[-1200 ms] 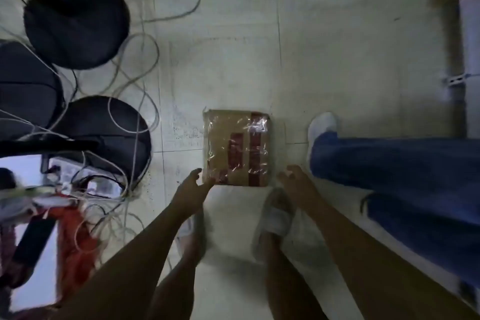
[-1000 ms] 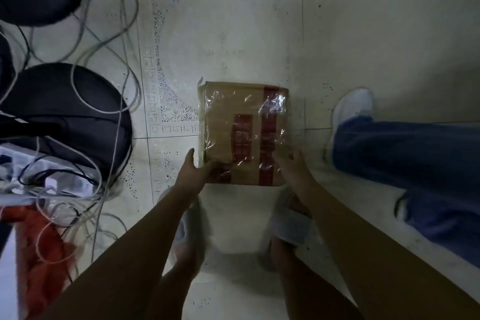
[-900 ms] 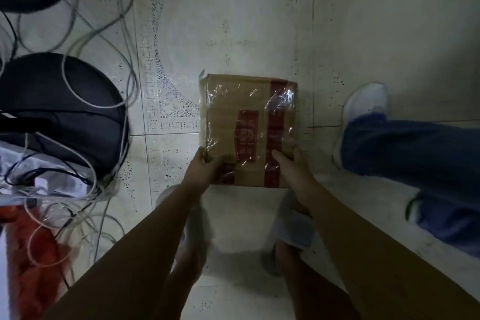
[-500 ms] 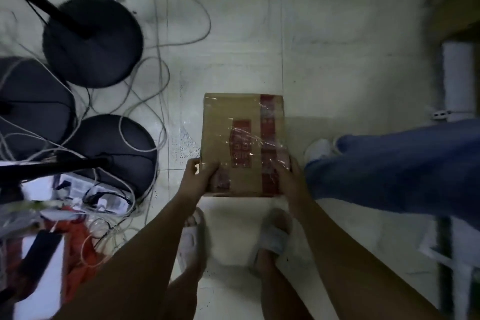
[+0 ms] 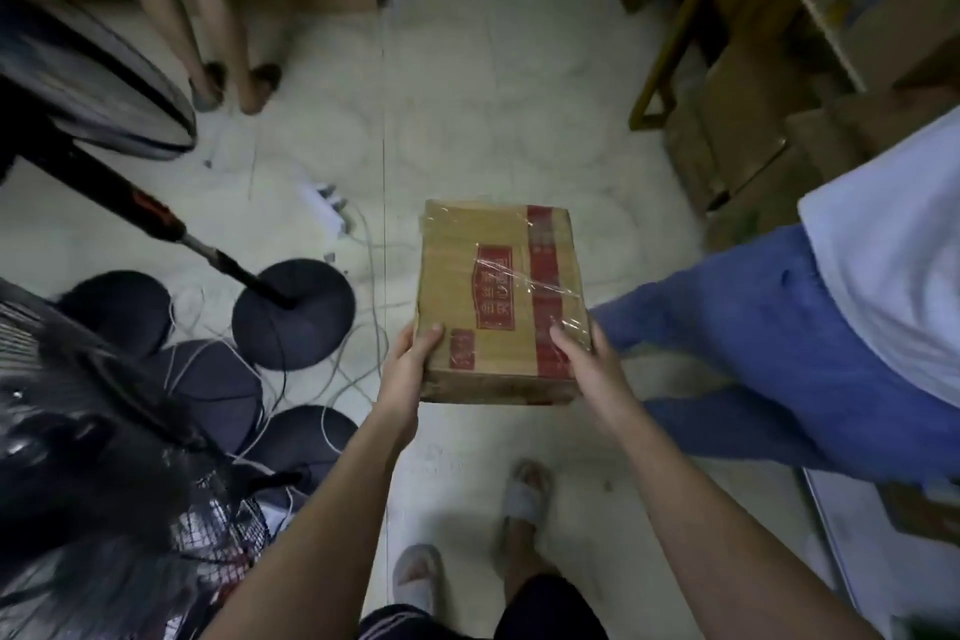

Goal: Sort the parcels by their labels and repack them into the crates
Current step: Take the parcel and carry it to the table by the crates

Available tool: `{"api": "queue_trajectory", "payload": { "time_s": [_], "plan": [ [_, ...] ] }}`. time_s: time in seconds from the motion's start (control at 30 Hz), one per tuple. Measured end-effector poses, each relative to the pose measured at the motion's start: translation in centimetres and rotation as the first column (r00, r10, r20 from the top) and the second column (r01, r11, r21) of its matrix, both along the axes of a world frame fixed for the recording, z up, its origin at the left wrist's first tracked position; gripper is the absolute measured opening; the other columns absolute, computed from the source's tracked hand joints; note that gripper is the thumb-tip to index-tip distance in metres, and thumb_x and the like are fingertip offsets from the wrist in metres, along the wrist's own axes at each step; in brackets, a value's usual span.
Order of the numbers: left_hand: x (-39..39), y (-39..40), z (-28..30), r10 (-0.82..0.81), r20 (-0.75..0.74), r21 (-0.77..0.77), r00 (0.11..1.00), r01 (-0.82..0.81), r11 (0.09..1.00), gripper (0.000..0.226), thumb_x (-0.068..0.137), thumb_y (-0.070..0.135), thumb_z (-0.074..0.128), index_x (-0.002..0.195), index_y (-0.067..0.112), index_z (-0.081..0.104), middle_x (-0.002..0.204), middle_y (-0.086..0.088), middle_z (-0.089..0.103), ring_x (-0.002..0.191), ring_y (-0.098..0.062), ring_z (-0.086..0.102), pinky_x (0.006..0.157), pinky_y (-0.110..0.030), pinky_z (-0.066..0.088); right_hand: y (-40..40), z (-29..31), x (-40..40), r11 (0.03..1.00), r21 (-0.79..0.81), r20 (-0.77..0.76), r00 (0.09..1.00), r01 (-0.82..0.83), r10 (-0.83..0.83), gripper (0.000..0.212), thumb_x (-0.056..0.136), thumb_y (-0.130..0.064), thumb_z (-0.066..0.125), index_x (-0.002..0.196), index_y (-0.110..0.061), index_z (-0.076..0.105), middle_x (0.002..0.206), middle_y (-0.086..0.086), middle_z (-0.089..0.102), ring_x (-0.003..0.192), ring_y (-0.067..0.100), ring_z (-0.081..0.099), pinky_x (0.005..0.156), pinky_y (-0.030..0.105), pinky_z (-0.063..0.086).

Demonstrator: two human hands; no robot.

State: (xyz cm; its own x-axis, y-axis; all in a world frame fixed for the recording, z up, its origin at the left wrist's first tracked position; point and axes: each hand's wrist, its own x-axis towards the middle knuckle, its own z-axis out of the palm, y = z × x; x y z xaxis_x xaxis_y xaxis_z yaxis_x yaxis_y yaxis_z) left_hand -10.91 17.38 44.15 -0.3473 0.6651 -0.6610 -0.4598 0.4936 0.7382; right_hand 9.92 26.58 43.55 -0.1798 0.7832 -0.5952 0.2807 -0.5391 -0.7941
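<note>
Parcel [image 5: 498, 307] held clear of the floor [image 5: 498, 83] at its near corners, left hand [image 5: 410, 364] and right hand [image 5: 582, 359] each in a clamped grip, thumbs on top. Long axis directed away from the body, both hands equally near. Cardboard boxes [image 5: 769, 109] stacked far right; no crate identifiable.

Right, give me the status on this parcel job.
Done: the cardboard parcel is off the floor. In hand: left hand and right hand each have a grip on a near corner, red label up. Left: no crate shows in view, so sorting and packing are still to do.
</note>
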Motion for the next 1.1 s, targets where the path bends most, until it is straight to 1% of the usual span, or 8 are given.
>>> {"api": "queue_trajectory", "payload": {
  "time_s": [0.1,0.17,0.23,0.33,0.5,0.77,0.97,1.1],
  "plan": [
    [-0.6,3.6,3.7,-0.010,-0.033,0.025,0.999,0.010,1.000,0.039,0.094,0.037,0.061,0.129,0.020,0.055,0.099,0.002,0.076,0.086,-0.017,0.072,0.063,-0.031,0.051,4.0,3.7,-0.8,0.999,0.035,-0.027,0.999,-0.038,0.039,0.063,0.082,-0.059,0.069,0.138,-0.035,0.050,0.124,-0.013,0.067,0.111,0.014,0.066,0.101,0.043,0.051],
    [-1.6,5.8,6.2,-0.031,-0.054,0.043,0.998,0.033,0.999,0.035,0.095,0.038,0.059,0.127,0.024,0.054,0.097,0.003,0.075,0.086,-0.018,0.070,0.065,-0.033,0.051,6.8,6.2,-1.6,0.993,0.074,-0.042,0.995,-0.090,0.093,0.038,0.092,-0.049,0.065,0.126,-0.036,0.052,0.110,-0.018,0.067,0.099,0.005,0.065,0.087,0.029,0.053],
    [-3.1,8.1,8.7,-0.062,-0.080,0.079,0.995,0.068,0.995,0.035,0.094,0.041,0.058,0.127,0.028,0.055,0.107,-0.001,0.075,0.097,-0.024,0.069,0.077,-0.041,0.053,9.6,8.5,-2.7,0.980,0.160,-0.050,0.990,-0.120,0.130,0.029,0.096,-0.042,0.062,0.123,-0.038,0.052,0.105,-0.021,0.065,0.091,-0.004,0.062,0.074,0.018,0.048],
    [-5.5,11.8,11.3,-0.104,-0.099,0.126,0.990,0.117,0.985,0.051,0.083,0.049,0.063,0.131,0.034,0.055,0.119,-0.005,0.072,0.111,-0.032,0.066,0.099,-0.055,0.046,13.9,11.7,-4.7,0.967,0.219,-0.073,0.986,-0.131,0.150,0.034,0.096,-0.043,0.061,0.128,-0.036,0.052,0.108,-0.018,0.066,0.095,0.000,0.063,0.077,0.023,0.050],
    [-9.8,18.5,14.8,-0.093,-0.155,0.151,0.984,0.116,0.982,0.030,0.092,0.035,0.054,0.121,0.029,0.058,0.100,-0.001,0.073,0.086,-0.019,0.065,0.066,-0.033,0.045,20.6,14.8,-8.8,0.953,0.274,-0.118,0.979,-0.127,0.164,0.049,0.093,-0.047,0.064,0.137,-0.035,0.048,0.122,-0.010,0.066,0.105,0.008,0.065,0.084,0.029,0.055],
    [-19.2,30.4,13.7,-0.058,-0.187,0.225,0.981,0.100,0.969,0.058,0.093,0.043,0.061,0.143,0.024,0.038,0.104,-0.006,0.074,0.086,-0.024,0.075,0.067,-0.036,0.056,31.3,15.1,-19.0,0.937,0.327,-0.041,0.989,-0.120,0.141,0.045,0.096,-0.042,0.062,0.137,-0.033,0.045,0.116,-0.011,0.063,0.091,-0.003,0.061,0.064,0.017,0.045],
    [-27.1,40.0,15.8,-0.117,-0.165,0.269,0.979,0.159,0.950,0.056,0.091,0.030,0.069,0.142,0.033,0.045,0.113,-0.001,0.072,0.076,-0.009,0.074,0.050,-0.023,0.053,39.0,16.7,-26.9,0.946,0.324,-0.009,1.000,-0.021,0.026,0.045,0.096,-0.043,0.062,0.137,-0.032,0.049,0.117,-0.012,0.062,0.098,0.006,0.058,0.087,0.032,0.044],
    [-31.0,46.5,17.2,-0.163,-0.131,0.315,0.978,0.197,0.928,0.053,0.090,0.023,0.069,0.138,0.034,0.050,0.110,0.001,0.074,0.085,-0.013,0.075,0.053,-0.024,0.054,43.8,17.8,-29.9,0.940,0.339,-0.021,0.999,0.047,-0.042,0.040,0.095,-0.042,0.063,0.132,-0.034,0.050,0.116,-0.015,0.062,0.112,0.013,0.059,0.095,0.033,0.045]
  ]
}}
